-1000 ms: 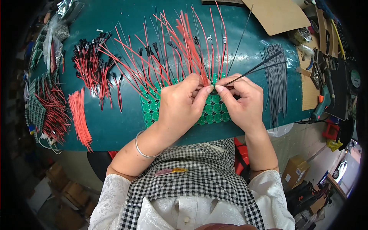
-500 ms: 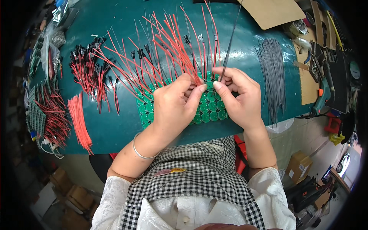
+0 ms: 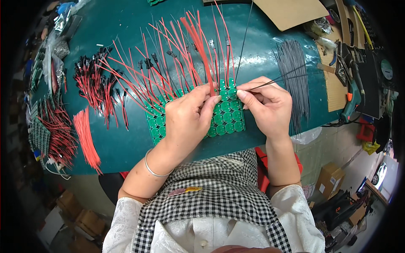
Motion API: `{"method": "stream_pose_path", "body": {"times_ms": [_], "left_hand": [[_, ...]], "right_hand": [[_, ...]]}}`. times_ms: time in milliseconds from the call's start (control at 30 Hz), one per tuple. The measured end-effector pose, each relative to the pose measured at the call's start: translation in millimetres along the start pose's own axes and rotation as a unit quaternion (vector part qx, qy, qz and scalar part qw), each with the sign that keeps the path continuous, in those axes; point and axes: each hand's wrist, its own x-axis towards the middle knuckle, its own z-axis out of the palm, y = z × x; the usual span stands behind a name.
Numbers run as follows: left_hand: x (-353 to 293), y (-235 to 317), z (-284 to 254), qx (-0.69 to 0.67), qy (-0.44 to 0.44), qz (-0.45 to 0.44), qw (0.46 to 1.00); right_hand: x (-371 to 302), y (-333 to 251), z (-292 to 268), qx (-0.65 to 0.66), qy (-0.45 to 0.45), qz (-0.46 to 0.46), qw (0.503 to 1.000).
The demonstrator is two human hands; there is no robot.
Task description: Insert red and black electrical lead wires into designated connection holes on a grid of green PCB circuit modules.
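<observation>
A panel of small round green circuit boards (image 3: 228, 117) lies on the table under my hands. Red and black wires with black or white plug connectors stand up from its far part. My left hand (image 3: 187, 110) is closed on a bundle of red wires (image 3: 203, 52), which fans up and away from the fingers over the panel. Beside the panel's right edge, my right hand (image 3: 270, 107) pinches a few thin black wires (image 3: 283, 77) between thumb and forefinger; their long ends point right. One thin dark wire (image 3: 244, 42) rises alone past the right fingertips.
Loose black wires (image 3: 295, 95) lie to the right, near cardboard (image 3: 293, 12) and a teal-handled tool (image 3: 355, 101). On the left are connector leads (image 3: 95, 80), a red wire bundle (image 3: 87, 139) and more wired boards (image 3: 57, 130). The table's front edge (image 3: 126, 168) is close to me.
The black wires in my right hand have swung from pointing up and away to pointing right. My left hand keeps its hold on the red wires, and the whole view has shifted slightly.
</observation>
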Motion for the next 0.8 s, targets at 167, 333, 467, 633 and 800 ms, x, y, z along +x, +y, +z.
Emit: {"method": "stream_pose_path", "body": {"times_ms": [167,333,467,633,800], "left_hand": [[0.8,10.5,-2.1,-0.027,0.028,-0.01,0.999],[3.8,11.6,-9.5,-0.108,0.081,-0.034,0.99],[4.6,18.9,-12.2,-0.152,0.013,-0.064,0.986],[9.4,21.4,-3.3,-0.133,0.01,-0.077,0.988],[12.5,20.6,2.1,-0.091,-0.017,-0.064,0.994]], "right_hand": [[-0.8,-0.1,3.1,-0.017,0.009,-0.015,1.0],[0.5,-1.9,4.3,-0.049,0.003,-0.034,0.998],[0.8,-0.6,6.5,-0.059,0.009,-0.045,0.997],[2.7,-1.7,7.6,-0.074,0.0,-0.077,0.994],[2.3,-3.1,7.1,-0.076,0.014,-0.075,0.994]]}}
